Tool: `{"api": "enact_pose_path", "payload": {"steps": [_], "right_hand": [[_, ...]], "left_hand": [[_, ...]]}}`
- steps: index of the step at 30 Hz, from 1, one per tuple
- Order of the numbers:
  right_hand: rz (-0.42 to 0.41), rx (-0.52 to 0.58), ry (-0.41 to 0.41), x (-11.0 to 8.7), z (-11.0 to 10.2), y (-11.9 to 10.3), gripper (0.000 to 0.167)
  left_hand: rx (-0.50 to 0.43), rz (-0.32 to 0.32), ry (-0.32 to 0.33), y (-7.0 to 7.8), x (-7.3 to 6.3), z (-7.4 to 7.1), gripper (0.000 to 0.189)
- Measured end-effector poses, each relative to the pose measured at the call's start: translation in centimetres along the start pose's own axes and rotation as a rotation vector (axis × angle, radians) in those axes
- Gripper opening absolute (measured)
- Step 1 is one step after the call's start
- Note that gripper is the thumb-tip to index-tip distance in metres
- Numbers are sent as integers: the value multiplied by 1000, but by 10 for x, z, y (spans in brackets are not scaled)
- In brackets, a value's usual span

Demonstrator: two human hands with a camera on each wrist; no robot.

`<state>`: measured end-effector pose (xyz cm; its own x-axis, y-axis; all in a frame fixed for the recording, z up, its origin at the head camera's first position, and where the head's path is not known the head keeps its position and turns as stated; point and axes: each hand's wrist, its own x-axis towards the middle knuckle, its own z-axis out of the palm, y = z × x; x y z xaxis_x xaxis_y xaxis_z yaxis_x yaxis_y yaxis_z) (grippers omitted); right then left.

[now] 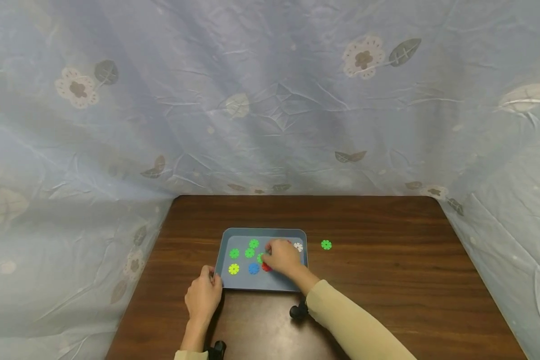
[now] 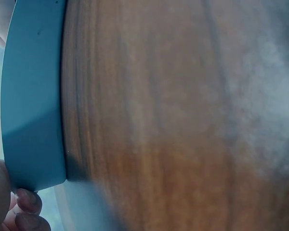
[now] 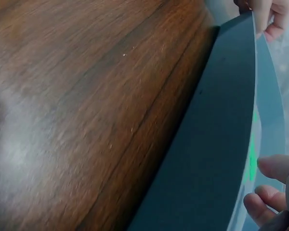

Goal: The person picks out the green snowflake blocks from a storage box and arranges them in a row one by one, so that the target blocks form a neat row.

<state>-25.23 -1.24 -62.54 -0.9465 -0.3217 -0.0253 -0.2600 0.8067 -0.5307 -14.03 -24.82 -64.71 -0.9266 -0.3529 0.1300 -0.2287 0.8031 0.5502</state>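
A grey-blue tray (image 1: pixel 264 232) lies on the table, with notched, flower-shaped plastic discs inside. My left hand (image 1: pixel 203 296) grips the tray's near left corner; in the left wrist view its fingertips (image 2: pixel 28 208) curl at the wall's end. Over the tray's right half, my right hand (image 1: pixel 284 257) has its fingertips at a green disc (image 1: pixel 260 258), partly covering it. A red disc (image 1: pixel 266 267) lies just below, partly hidden. In the right wrist view, thumb and fingers stand apart with nothing visible between them. A blue disc (image 1: pixel 254 268) and a yellow disc (image 1: pixel 233 269) lie to the left.
Further green discs (image 1: pixel 234 253) lie in the tray's left part, and a white disc (image 1: pixel 298 247) near its right wall. One loose green disc (image 1: pixel 326 244) is on the brown wooden table (image 1: pixel 387 270) to the right. Patterned fabric (image 1: pixel 270 120) hangs around the table.
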Motion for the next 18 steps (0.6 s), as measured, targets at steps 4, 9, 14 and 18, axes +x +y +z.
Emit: {"api": "enact_pose_path", "payload": {"steps": [4,9,14,18], "right_hand": [[35,-23,-31,2,6,-5,27],[56,-57,-45,4,11,-9,26],[57,-82,-60,7,12,-12,24],[58,-104,-78,11,13,-13,23]], "left_hand": [[-5,5,5,0,-2,1,22],[-5,16,5,0,-3,1,21],[-4,20,3,-1,-1,0,21],[-3,20,13,-1,0,0,21]]}}
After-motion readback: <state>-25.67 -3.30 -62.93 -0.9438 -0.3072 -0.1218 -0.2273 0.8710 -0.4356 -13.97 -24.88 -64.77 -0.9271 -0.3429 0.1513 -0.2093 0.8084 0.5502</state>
